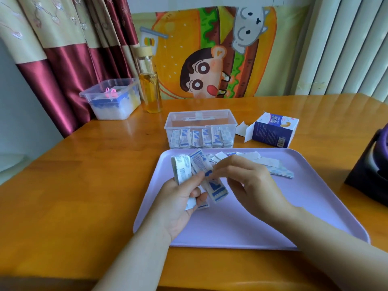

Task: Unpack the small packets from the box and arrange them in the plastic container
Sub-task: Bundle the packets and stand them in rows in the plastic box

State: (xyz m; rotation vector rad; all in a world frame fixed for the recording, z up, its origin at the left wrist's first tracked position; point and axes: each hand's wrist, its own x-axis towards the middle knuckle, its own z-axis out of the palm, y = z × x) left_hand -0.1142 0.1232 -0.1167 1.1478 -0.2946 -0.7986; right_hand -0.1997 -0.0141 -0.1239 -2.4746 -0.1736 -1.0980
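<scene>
At the far left of the table (84,185) stands a lidded tub (111,99), with a bottle (150,80) just beside it. The left forearm comes in from the bottom edge and slants up over the tray's (231,217) near left corner. The left hand (178,200) is turned palm-up, its fingers curled round a bundle (201,171) of packets with the thumb laid across them; the strips fan up and away from the palm. Behind the tray the container (200,122) stands open, with a row (201,139) of packets upright against its near wall. The right forearm crosses the tray from the lower right. The right hand (252,183) is held back-up with its fingers bent and its fingertips (222,168) at the bundle; whether they pinch a strip cannot be told. Loose packets (273,166) lie on the tray's far side. The box (273,131) lies open on the table, right of the container.
</scene>
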